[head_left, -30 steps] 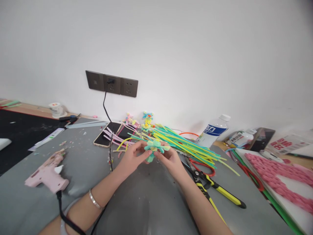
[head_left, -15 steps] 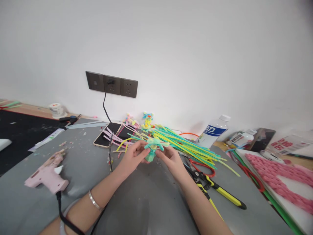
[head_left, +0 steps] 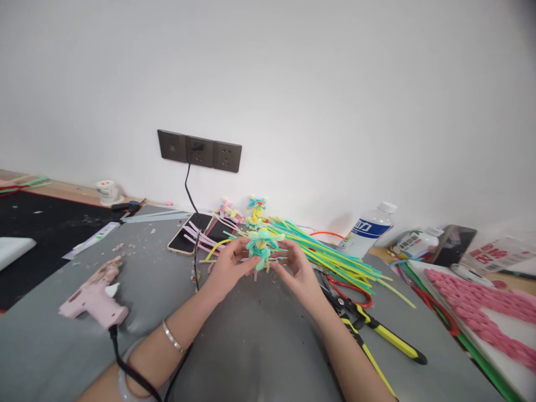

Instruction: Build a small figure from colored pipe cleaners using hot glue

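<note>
A small mint-green and yellow pipe-cleaner figure [head_left: 261, 251] is held upright just above the middle of the table. My left hand [head_left: 231, 265] grips it from the left, thumb on the lower front and fingers behind. Close on the figure's right side is my right hand [head_left: 296, 273], its thumb and curled fingers apart; whether a fingertip touches the figure is unclear. Behind them lies a bundle of green and yellow pipe cleaners [head_left: 335, 259]. Two finished-looking figures, one pink [head_left: 229, 211] and one blue and yellow [head_left: 256, 212], stand by the wall.
A pink glue gun [head_left: 94, 304] with a black cord lies left on the grey table [head_left: 251, 352]. Yellow-black pliers [head_left: 377, 329] and red-handled scissors [head_left: 352, 296] lie right. A phone [head_left: 182, 239], a bottle [head_left: 368, 229] and a pink braided piece [head_left: 477, 304] are further out.
The figure has been turned more upright and raised slightly. My right fingers have loosened and spread from its side. The whole view has shifted a little.
</note>
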`<act>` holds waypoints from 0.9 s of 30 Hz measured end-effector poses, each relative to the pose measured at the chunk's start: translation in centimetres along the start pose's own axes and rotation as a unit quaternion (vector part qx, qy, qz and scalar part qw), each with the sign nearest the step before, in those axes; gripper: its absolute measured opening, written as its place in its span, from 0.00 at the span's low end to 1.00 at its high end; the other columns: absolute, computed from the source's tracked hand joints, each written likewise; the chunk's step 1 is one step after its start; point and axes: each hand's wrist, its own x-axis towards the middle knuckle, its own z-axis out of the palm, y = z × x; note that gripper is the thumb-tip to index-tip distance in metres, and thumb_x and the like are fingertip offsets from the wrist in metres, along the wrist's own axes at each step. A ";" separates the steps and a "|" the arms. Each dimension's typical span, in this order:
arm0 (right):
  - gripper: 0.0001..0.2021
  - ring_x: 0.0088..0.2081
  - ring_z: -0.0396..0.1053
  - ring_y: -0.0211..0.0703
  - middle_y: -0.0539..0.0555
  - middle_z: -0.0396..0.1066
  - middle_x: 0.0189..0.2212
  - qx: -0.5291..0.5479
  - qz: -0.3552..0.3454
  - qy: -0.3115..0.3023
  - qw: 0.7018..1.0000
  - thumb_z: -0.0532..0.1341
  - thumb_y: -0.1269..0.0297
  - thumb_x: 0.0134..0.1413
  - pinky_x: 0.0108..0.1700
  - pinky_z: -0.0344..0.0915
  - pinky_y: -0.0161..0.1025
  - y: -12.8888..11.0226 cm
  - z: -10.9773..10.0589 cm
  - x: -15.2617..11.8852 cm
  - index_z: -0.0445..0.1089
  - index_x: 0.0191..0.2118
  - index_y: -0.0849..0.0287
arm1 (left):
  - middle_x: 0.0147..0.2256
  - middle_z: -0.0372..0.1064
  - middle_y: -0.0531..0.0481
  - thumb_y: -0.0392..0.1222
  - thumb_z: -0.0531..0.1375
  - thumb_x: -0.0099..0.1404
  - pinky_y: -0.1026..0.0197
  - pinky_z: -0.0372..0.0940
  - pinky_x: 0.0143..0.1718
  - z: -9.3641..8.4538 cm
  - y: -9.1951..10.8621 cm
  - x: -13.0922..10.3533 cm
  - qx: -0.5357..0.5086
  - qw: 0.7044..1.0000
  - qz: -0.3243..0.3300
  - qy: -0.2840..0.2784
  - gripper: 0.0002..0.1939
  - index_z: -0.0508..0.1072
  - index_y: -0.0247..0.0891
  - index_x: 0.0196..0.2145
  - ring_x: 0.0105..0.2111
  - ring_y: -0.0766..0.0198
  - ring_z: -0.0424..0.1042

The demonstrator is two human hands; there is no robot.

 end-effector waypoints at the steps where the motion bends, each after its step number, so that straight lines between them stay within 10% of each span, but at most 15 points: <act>1: 0.23 0.44 0.71 0.48 0.57 0.71 0.47 -0.054 -0.027 0.010 0.998 0.67 0.59 0.55 0.45 0.68 0.46 0.0 -0.2 0.0 0.63 0.54 0.53 | 0.36 0.73 0.49 0.49 0.72 0.51 0.62 0.73 0.29 -0.2 -0.1 0.1 -0.001 1.000 0.009 0.001 0.22 0.73 0.38 0.40 0.35 0.60 0.73; 9: 0.10 0.32 0.64 0.41 0.49 0.63 0.29 -0.159 -0.212 0.177 0.948 0.51 0.78 0.59 0.36 0.62 0.38 -4.0 2.9 -1.4 0.61 0.36 0.54 | 0.36 0.75 0.49 0.51 0.73 0.48 0.59 0.75 0.33 -1.0 -0.2 0.9 -0.016 0.999 0.026 0.044 0.24 0.71 0.39 0.39 0.37 0.58 0.75; 14: 0.11 0.42 0.72 0.49 0.57 0.73 0.37 -0.230 -0.229 -0.134 0.936 0.55 0.76 0.55 0.47 0.69 0.45 -9.4 13.5 -1.5 0.66 0.43 0.58 | 0.32 0.72 0.52 0.49 0.74 0.47 0.61 0.73 0.31 -1.1 -0.3 1.0 -0.027 0.999 0.025 0.033 0.23 0.70 0.39 0.36 0.34 0.59 0.75; 20: 0.32 0.49 0.74 0.64 0.71 0.74 0.48 -0.382 -0.028 -0.354 0.853 0.67 0.51 0.51 0.44 0.74 0.55 -11.4 25.3 0.9 0.64 0.54 0.71 | 0.31 0.71 0.53 0.52 0.72 0.49 0.64 0.70 0.25 -0.7 -0.3 0.5 -0.019 1.000 0.014 0.000 0.23 0.71 0.38 0.37 0.27 0.65 0.71; 27: 0.38 0.44 0.78 0.65 0.76 0.76 0.46 -0.332 -0.041 -0.409 0.849 0.63 0.65 0.52 0.41 0.75 0.56 -10.7 27.9 1.7 0.49 0.65 0.76 | 0.34 0.71 0.52 0.53 0.72 0.49 0.63 0.72 0.27 -0.9 -0.8 0.9 -0.015 1.000 0.006 -0.006 0.25 0.70 0.38 0.39 0.29 0.65 0.71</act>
